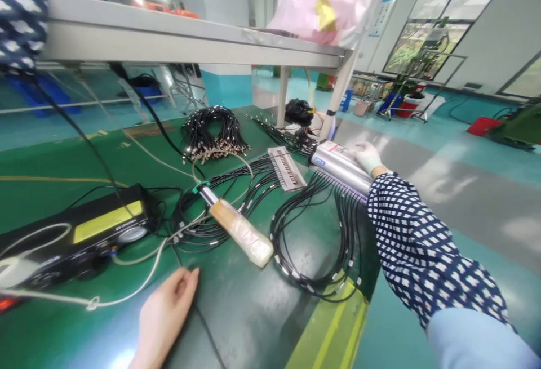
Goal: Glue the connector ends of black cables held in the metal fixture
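My left hand (167, 315) is bare and hovers at or just above the green mat, with its fingers curled in and the thumb against them. Nothing shows in its grasp; a thin black cable passes beside it. My right hand (367, 156), in a white glove, lies on top of a long silver metal fixture (344, 165), its fingers laid over the surface. Black cables (291, 262) run out of the fixture's toothed lower edge and loop on the mat. Left of it lies a flat metal comb-like holder (287, 169) with a row of cable ends.
A tape-wrapped tool handle (243, 234) lies mid-mat. To the left stands a black instrument box (105, 228) with a yellow-green display and pale cords. Behind is a coiled cable bundle (215, 129). A metal shelf (190, 39) spans above, carrying a pink bag (321, 3).
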{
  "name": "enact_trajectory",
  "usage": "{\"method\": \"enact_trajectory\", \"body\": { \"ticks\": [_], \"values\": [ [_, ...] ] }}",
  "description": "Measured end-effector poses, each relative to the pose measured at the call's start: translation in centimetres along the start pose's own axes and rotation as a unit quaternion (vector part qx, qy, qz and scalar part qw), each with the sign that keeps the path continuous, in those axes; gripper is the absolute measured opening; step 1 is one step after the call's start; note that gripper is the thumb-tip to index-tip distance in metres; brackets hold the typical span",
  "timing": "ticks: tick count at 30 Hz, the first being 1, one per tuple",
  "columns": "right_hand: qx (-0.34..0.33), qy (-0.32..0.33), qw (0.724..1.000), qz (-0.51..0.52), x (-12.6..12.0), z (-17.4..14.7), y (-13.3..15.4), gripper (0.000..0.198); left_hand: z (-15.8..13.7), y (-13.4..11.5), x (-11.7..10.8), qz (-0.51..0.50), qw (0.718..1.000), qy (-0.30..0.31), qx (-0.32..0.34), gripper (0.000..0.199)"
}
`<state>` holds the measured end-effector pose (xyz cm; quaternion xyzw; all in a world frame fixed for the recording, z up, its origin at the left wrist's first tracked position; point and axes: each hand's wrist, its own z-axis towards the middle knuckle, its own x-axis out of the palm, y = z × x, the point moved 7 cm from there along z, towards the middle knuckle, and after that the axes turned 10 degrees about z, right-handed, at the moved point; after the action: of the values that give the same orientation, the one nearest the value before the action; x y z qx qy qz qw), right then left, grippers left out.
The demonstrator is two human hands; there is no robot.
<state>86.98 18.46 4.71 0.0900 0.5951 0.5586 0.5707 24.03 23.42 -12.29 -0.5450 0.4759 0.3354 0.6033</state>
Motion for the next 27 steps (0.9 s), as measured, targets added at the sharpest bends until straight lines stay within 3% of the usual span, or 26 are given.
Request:
{"method": "enact_trajectory", "body": {
  "ticks": [3,5,8,11,13,15,17,20,22,27],
  "values": [
    [-0.030,-0.006,0.998,-0.056,0.6,-1.4,1.9,0.038,0.1,0.3,0.3,-0.002,1.000,0.009,0.005,0.043],
    [-0.066,0.015,0.995,-0.077,2.7,-3.3,3.7,0.046,0.3,0.5,0.6,-0.005,1.000,0.020,0.005,0.043],
    [-0.109,0.133,0.981,-0.090,9.3,-7.4,5.9,0.061,0.3,0.6,0.7,-0.005,1.000,0.027,0.009,0.043],
    [-0.083,0.237,0.961,-0.111,16.2,-11.3,6.8,0.095,0.3,0.4,0.5,-0.013,1.000,0.013,0.016,0.043],
    [-0.049,0.269,0.952,-0.134,19.1,-12.9,7.0,0.117,0.3,0.4,0.2,-0.024,1.000,0.000,0.019,0.043],
    [-0.010,0.275,0.949,-0.156,20.4,-13.7,7.0,0.131,0.3,0.2,0.1,-0.036,0.999,-0.011,0.026,0.042],
    [0.028,0.267,0.948,-0.169,20.4,-13.9,6.9,0.123,0.4,0.0,-0.1,-0.050,0.998,-0.019,0.034,0.041],
    [0.067,0.257,0.950,-0.164,19.5,-14.1,6.6,0.073,0.5,-0.3,-0.2,-0.062,0.997,-0.028,0.037,0.041],
    [0.083,0.252,0.954,-0.140,18.8,-14.0,6.8,0.051,0.5,-0.3,-0.2,-0.064,0.997,-0.027,0.037,0.040],
    [0.136,0.265,0.955,0.012,17.5,-12.1,8.0,0.042,0.6,-0.5,0.2,-0.066,0.996,-0.013,0.052,0.041]
  ]
}}
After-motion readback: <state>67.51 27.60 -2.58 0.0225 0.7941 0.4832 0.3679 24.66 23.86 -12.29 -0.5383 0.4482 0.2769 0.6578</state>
